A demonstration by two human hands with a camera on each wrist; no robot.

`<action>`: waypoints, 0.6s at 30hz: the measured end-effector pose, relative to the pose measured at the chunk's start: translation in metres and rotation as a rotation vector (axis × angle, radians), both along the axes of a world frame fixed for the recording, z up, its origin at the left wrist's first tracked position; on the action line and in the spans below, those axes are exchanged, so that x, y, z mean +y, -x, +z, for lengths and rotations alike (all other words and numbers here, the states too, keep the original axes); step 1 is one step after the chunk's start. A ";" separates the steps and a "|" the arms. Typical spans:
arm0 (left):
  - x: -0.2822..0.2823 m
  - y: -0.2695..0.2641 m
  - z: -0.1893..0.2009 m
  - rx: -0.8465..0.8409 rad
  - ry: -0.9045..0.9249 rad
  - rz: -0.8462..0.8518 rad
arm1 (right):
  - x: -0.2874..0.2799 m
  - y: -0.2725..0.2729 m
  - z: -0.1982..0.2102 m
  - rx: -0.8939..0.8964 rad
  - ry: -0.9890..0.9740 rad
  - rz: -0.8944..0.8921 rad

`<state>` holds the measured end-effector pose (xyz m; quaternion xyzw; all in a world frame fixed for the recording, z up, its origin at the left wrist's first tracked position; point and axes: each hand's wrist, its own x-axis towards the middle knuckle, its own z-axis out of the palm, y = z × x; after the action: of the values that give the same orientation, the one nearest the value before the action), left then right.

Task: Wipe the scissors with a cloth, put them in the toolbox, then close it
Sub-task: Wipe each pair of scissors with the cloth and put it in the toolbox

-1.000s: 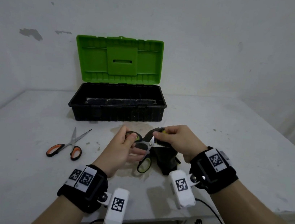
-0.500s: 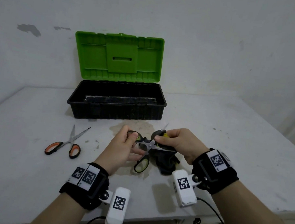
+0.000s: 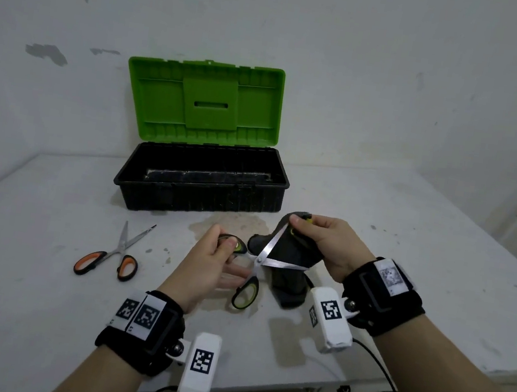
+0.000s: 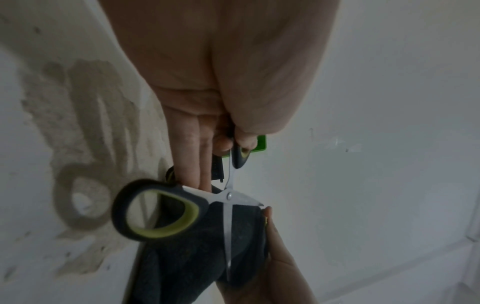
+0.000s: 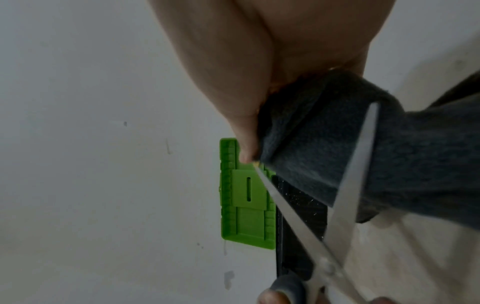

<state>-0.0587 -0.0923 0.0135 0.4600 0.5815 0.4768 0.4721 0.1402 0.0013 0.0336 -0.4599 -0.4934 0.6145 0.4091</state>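
Scissors point(image 3: 259, 264) with black-and-lime handles are held above the table's point(image 3: 34, 314) near edge, blades spread wide in a V, wider than half a second ago, when they lay nearly closed against the cloth. The left hand point(image 3: 210, 265) pinches the upper handle loop between thumb and forefinger, its other fingers stretched out beneath, while the lower loop hangs free. The right hand point(image 3: 326, 247) has risen and grips the dark grey cloth point(image 3: 289, 253), pinching it round the tip of the upper blade; the rest of the cloth drapes behind both blades. Judging from this, the wipe has run out to one blade's tip, and the other blade probably still needs its pass before the scissors can go away. Further left on the table lies a second pair, the orange-handled scissors point(image 3: 109, 258), untouched and also part open. Beyond the hands stands the toolbox point(image 3: 200, 187), black tub facing the person, and its green lid point(image 3: 202, 103) upright against the wall, so closing it is not yet done.
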 end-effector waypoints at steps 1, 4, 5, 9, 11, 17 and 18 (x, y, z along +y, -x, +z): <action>0.000 0.000 -0.001 -0.007 0.003 0.019 | 0.000 -0.001 -0.001 0.014 0.004 -0.046; 0.003 0.001 -0.004 -0.036 0.026 0.075 | 0.003 -0.006 0.000 -0.005 -0.002 -0.168; 0.004 0.002 -0.004 -0.047 0.039 0.090 | 0.003 -0.007 0.004 0.004 0.018 -0.193; 0.007 0.003 -0.004 -0.075 0.077 0.112 | -0.001 -0.010 0.018 -0.063 -0.104 -0.221; 0.008 0.003 -0.003 -0.060 0.082 0.116 | -0.009 -0.006 0.017 -0.397 -0.421 -0.134; 0.008 -0.003 -0.001 -0.042 0.083 0.115 | -0.032 0.021 -0.007 -0.794 -0.870 0.143; 0.008 -0.003 -0.001 -0.041 0.082 0.118 | -0.032 0.021 -0.007 -0.814 -0.903 0.159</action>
<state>-0.0559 -0.0844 0.0124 0.3952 0.6168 0.4892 0.4734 0.1193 -0.0308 0.0269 -0.4009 -0.8545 0.1484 0.2952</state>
